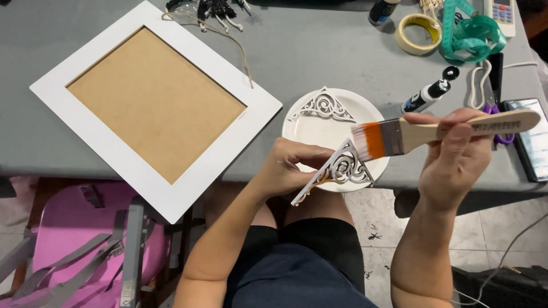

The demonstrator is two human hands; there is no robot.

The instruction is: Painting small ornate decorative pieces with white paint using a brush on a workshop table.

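My left hand [288, 166] pinches a triangular white scrollwork corner piece [341, 169] over the near rim of a white plate [319, 130]. My right hand [451, 154] grips the wooden handle of a flat paintbrush [411, 134]; its orange bristles, tipped white, touch the top corner of the held piece. A second white scrollwork triangle [323, 106] lies on the far side of the plate.
A large white picture frame [142, 171] with a brown backing lies at left on the grey table [308, 51], overhanging its near edge. A white paint tube [428, 96], tape roll [419, 33], green measuring tape [471, 31], purple scissors [502, 137] and a phone [534, 140] crowd the right. A pink chair [74, 228] stands below left.
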